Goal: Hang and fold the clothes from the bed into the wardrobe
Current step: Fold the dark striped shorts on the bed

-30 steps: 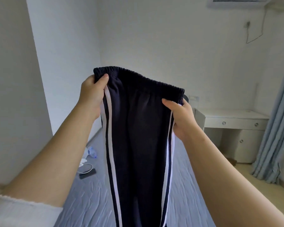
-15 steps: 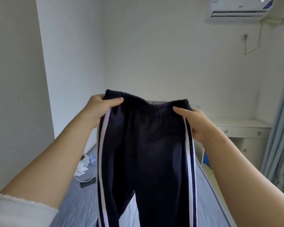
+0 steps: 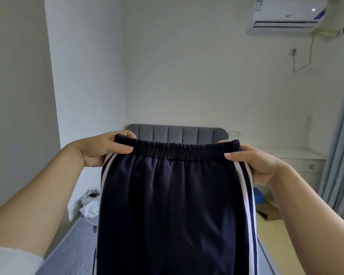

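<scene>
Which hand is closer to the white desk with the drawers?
Right. The right hand pinches the trousers at the waistband end toward the white desk, which stands behind it. The left hand pinches the other end, across the trousers from the desk.
</scene>
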The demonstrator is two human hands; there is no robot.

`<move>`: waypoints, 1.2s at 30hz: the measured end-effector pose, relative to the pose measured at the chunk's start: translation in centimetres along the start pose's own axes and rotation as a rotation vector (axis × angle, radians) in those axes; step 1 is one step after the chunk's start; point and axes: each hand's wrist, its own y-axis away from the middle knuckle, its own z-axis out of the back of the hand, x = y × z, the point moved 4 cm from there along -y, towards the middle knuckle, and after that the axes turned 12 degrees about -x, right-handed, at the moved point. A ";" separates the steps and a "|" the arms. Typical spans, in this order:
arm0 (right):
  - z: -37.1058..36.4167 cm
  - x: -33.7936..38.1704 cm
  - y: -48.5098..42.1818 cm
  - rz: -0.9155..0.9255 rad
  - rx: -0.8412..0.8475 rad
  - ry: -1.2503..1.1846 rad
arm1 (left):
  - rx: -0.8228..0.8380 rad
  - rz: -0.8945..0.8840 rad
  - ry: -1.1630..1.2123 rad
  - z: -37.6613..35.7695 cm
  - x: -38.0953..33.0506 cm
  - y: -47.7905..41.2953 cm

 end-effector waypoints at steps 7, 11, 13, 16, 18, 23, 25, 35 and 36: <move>-0.4 -1.3 -0.2 0.026 0.006 -0.012 | 0.120 -0.067 0.092 0.9 0.4 1.2; -0.3 -0.7 -0.9 0.063 -0.070 -0.065 | 0.354 -0.164 0.360 -0.4 -1.0 2.1; -0.5 -0.3 -1.2 0.087 -0.048 -0.155 | 0.420 -0.110 0.540 -1.4 -1.2 1.7; -0.8 -1.8 -1.0 -0.031 0.008 0.018 | 0.035 -0.119 0.265 -0.6 0.4 0.4; -0.6 -3.5 -0.7 -0.166 0.038 0.194 | 0.003 -0.057 0.184 -0.2 1.5 0.4; -0.4 -5.4 -1.1 -0.300 -0.130 0.209 | -0.176 0.111 0.050 -1.0 2.8 -0.5; -0.1 -6.5 -1.6 -0.337 -0.257 0.092 | -0.298 0.153 0.016 -1.9 3.4 -1.0; -6.2 -9.2 -2.6 -0.311 -0.536 -0.145 | -0.680 -0.080 -0.208 -11.9 7.6 -1.9; -6.3 -9.4 -2.5 -0.307 -0.546 -0.151 | -0.682 -0.083 -0.214 -12.3 8.0 -1.9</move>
